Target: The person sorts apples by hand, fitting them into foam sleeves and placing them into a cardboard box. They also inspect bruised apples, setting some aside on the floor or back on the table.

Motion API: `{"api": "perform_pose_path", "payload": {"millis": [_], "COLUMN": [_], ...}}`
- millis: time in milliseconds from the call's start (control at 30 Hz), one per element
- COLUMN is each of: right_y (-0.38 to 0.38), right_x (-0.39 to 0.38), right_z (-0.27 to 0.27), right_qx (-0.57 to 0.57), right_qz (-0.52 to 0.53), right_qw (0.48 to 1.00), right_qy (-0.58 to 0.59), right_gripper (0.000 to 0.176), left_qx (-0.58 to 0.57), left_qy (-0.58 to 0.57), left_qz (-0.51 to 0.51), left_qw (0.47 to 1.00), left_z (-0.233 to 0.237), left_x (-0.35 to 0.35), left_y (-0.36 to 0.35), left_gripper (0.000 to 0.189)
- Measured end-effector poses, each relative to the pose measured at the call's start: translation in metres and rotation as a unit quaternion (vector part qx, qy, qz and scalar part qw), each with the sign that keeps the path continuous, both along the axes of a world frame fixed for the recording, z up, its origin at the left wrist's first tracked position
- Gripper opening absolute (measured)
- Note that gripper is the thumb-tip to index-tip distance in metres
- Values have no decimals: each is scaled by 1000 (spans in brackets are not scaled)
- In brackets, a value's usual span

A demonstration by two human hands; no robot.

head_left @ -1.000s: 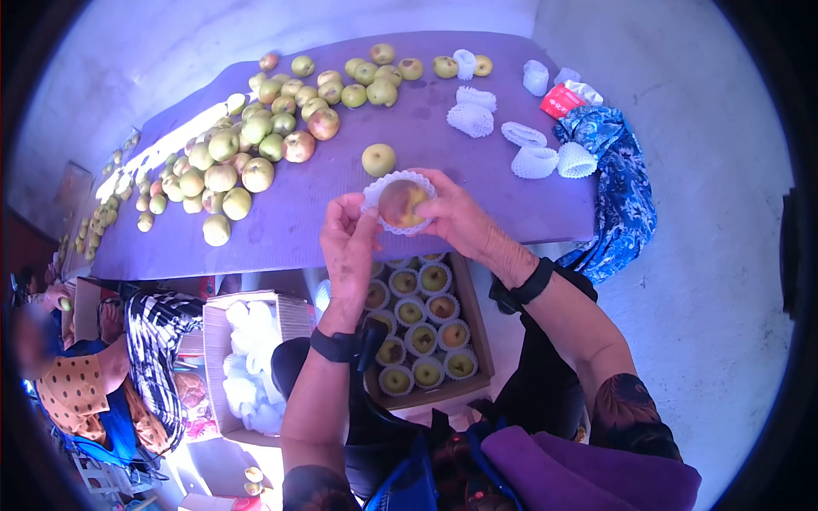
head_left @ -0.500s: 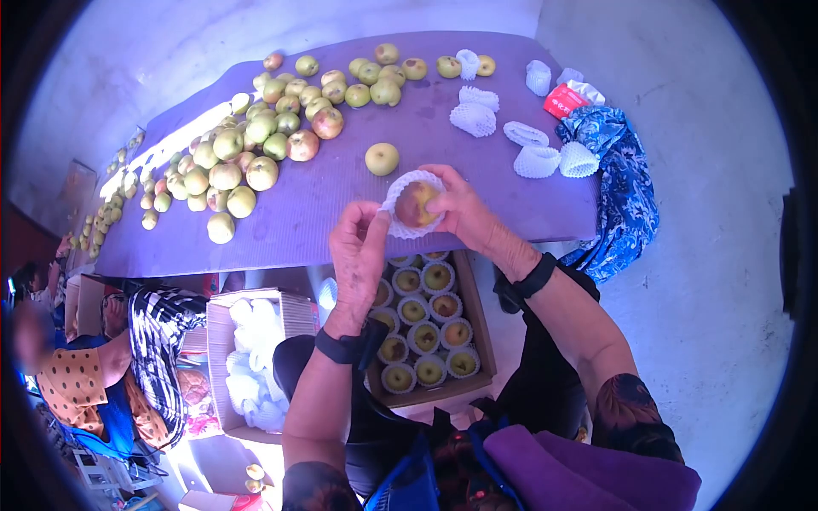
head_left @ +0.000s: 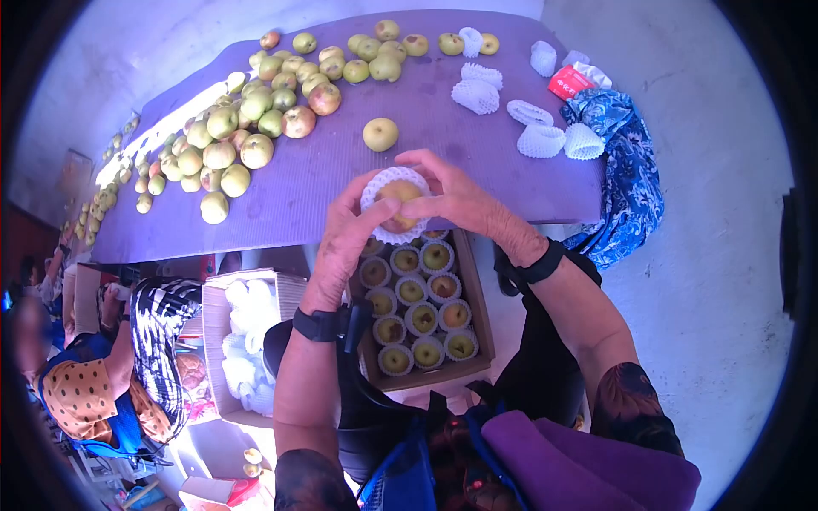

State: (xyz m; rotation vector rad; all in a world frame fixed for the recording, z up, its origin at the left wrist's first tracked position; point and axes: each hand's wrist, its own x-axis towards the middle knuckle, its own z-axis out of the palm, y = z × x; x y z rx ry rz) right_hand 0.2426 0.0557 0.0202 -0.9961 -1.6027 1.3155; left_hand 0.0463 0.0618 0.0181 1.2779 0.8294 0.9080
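A yellow-brown apple (head_left: 404, 198) sits inside a white foam net (head_left: 371, 192) above the table's front edge. My left hand (head_left: 348, 223) wraps round its left side, thumb on the fruit. From the right, my right hand (head_left: 453, 198) holds the same netted apple, its thumb also across the fruit. A single yellow-green apple (head_left: 380, 134) lies on the purple table (head_left: 341, 183) just beyond my hands. Below them, an open cardboard box (head_left: 482, 332) holds several netted apples in rows.
Many loose apples (head_left: 223, 122) cover the table's left part. Empty foam nets (head_left: 475, 95), a red packet (head_left: 569, 81) and blue patterned cloth (head_left: 632, 183) lie at the right. A carton of foam nets (head_left: 213, 341) stands lower left, near another person (head_left: 81, 387).
Both hands have closed in round the netted apple, and my left thumb has moved onto the fruit. The table appears slightly higher in view.
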Motion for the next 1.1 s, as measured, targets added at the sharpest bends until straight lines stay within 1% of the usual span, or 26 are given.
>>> {"api": "perform_pose_path", "payload": {"millis": [33, 67, 133, 167, 233, 367, 433, 467, 500, 533, 567, 633, 667, 700, 733, 767, 833, 967, 1033, 1100], "right_y": [0, -1, -4, -5, -6, -6, -5, -3, 0, 3, 5, 7, 7, 6, 5, 6, 9, 8, 7, 6], "right_x": [0, 0, 1, 0, 0, 4, 7, 8, 8, 8, 9, 9, 10, 10, 10, 11, 13, 11, 11, 10], "right_z": [0, 1, 5, 4, 3, 3, 3, -2, -8, -13, -17, -14, -13, -8, -7, -8, -11, -10, -7, -5], "right_qx": [12, 12, -38, -40, -33, -35, 14, 12, 154, 292, 286, 262, 254, 166, 77, 71, 101, 119, 133, 115], "right_qz": [-16, -17, -23, -24, -39, -46, -58, -59, -105, -148, -147, -130, -129, -105, -82, -84, -101, -117, -127, -121], "right_qw": [1000, 1000, 999, 999, 999, 998, 996, 996, 977, 934, 936, 952, 954, 980, 993, 994, 990, 986, 983, 986], "right_qy": [0, 1, -2, 0, 3, -17, -65, -65, -106, -143, -144, -94, -95, -37, 21, 22, 15, 9, 27, 25], "right_gripper": [62, 62, 61, 61, 56, 53, 52, 52, 51, 50, 50, 41, 41, 35, 30, 30, 24, 22, 22, 24], "left_qx": [0, 0, -17, -19, -13, -20, -10, -12, -17, -22, -27, -29, -33, -40, -38, -35, -32, -69, -85, -77], "left_qy": [-24, -24, -64, -63, -71, -61, -63, -63, -67, -70, -69, -86, -88, -86, -92, -97, -92, -111, -117, -141], "left_qz": [17, 16, 50, 49, 71, 64, 48, 47, 55, 63, 63, 70, 72, 73, 66, 59, 57, 62, 64, 48], "left_qw": [1000, 1000, 997, 997, 995, 996, 997, 997, 996, 995, 995, 993, 993, 993, 993, 993, 994, 990, 987, 986], "left_z": [-3, -5, -6, -5, -4, -7, -11, -12, -13, -14, -15, -12, -10, -10, -9, -9, -8, -9, -11, -13], "left_x": [1, 2, 5, 6, 9, 11, 12, 12, 12, 12, 12, 13, 14, 14, 14, 15, 16, 16, 15, 13], "left_y": [1, 1, 0, -1, -1, 1, 3, 4, 5, 5, 6, 5, 4, 3, 2, 2, 2, 3, 5, 7], "left_gripper": [56, 56, 55, 55, 53, 53, 54, 54, 53, 53, 53, 55, 55, 55, 54, 54, 53, 50, 50, 48]}}
